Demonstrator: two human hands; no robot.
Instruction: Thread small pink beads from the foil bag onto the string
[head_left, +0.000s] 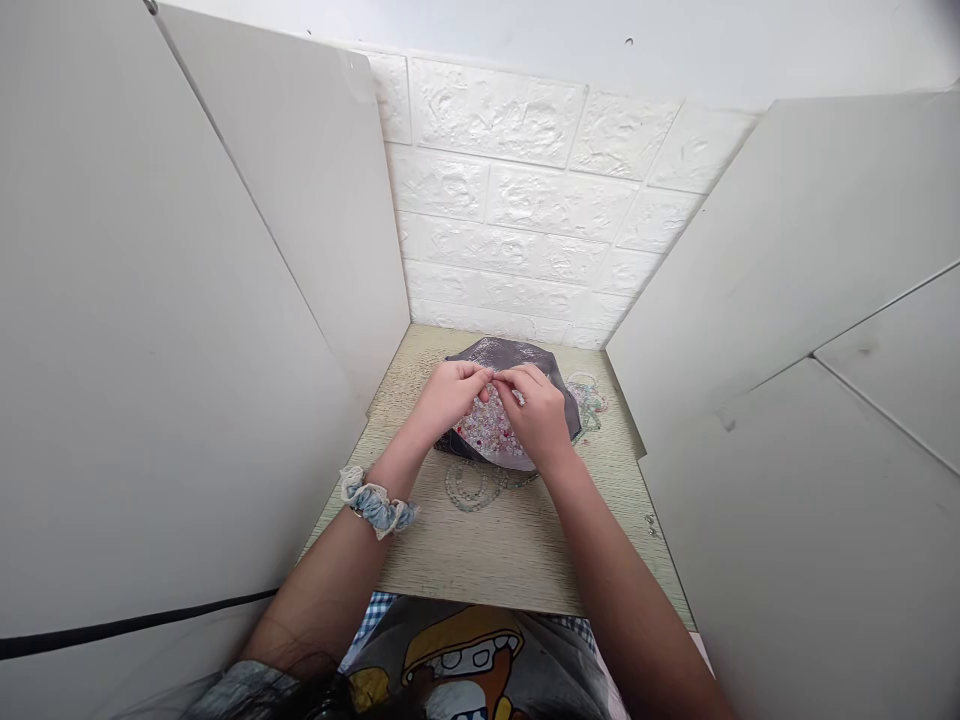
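While the left hand point(448, 395) and right hand point(536, 415) meet, fingertips pinched together over the beads point(486, 425), any held item cannot be confirmed; the grey cloth point(517, 352) sits near the worktop's point(517, 560) far edge, with bead strands point(471, 488) at its near side.

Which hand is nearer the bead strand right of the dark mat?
Right. The right hand is left of the bead strand, across the edge of the mat; the left hand is farther left.
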